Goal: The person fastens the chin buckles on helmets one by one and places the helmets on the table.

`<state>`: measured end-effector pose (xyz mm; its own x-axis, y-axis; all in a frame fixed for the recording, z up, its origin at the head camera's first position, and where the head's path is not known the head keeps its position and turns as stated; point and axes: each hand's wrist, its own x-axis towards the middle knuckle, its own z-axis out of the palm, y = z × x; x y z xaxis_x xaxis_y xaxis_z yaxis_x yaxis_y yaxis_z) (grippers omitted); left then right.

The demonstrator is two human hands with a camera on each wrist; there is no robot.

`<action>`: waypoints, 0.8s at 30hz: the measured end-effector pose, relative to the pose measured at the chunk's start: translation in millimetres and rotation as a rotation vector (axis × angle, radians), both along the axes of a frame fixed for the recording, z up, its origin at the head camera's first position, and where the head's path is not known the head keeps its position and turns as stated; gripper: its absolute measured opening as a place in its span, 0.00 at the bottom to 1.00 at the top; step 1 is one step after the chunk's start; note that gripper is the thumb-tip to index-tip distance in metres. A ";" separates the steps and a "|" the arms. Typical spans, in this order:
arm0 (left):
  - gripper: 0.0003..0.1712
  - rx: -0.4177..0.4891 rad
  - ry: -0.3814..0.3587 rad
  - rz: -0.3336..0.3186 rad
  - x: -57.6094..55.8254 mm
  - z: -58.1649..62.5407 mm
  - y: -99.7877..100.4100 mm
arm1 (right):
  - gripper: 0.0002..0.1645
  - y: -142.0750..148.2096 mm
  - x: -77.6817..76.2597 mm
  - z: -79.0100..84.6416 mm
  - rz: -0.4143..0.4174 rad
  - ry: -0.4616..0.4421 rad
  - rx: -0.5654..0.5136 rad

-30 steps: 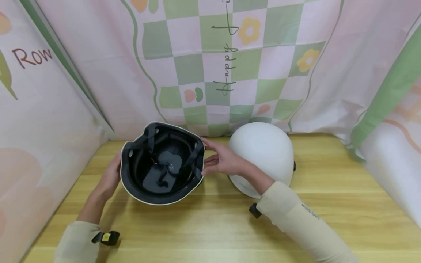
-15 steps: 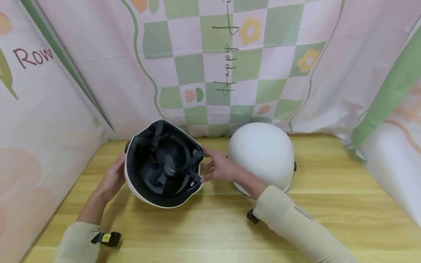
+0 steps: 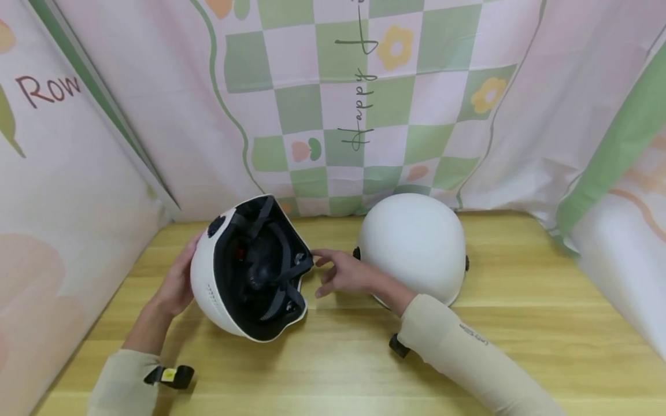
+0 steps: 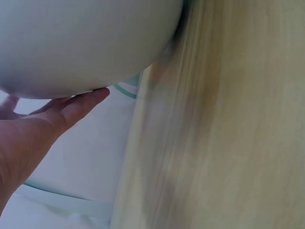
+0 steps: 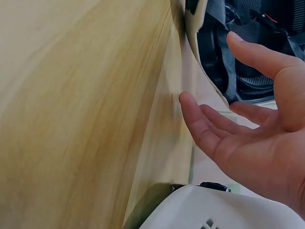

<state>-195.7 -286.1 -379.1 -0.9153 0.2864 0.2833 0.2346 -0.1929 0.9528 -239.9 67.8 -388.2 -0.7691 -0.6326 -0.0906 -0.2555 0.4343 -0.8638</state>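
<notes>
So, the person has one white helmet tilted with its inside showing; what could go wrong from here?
The tilted helmet may slip: the left hand supports its outside, but the right hand is open, not gripping.
A finger could catch on the black chin strap, near the right fingertips.
If swung right, it might bump the other white helmet.

- Pale pink curtain point(image 3: 343, 104) across the top centre, with green checks and yellow flowers.
- White cloth point(image 3: 78, 167) at the left, lettered "Row".
- Green band point(image 3: 609, 167) at the right.
- Light wood-grain table point(image 3: 343, 370) across the bottom, faintly shiny.
</notes>
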 end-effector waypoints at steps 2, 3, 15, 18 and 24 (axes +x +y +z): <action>0.23 0.000 0.039 -0.022 -1.4 0.3 0.0 | 0.56 -1.2 -0.6 -0.3 -0.001 0.002 0.025; 0.24 0.003 0.054 -0.032 -2.0 0.5 0.1 | 0.56 -1.7 -0.6 -0.1 -0.001 0.008 0.040; 0.25 -0.037 0.078 -0.020 0.8 7.8 5.4 | 0.40 -6.3 -4.4 23.6 -0.056 0.251 0.027; 0.25 -0.037 0.070 -0.018 0.9 8.5 7.1 | 0.31 -9.6 -3.4 39.0 -0.123 0.359 -0.209; 0.24 -0.043 0.064 -0.014 0.7 8.3 8.6 | 0.26 -20.6 11.9 72.1 -0.140 0.401 -0.416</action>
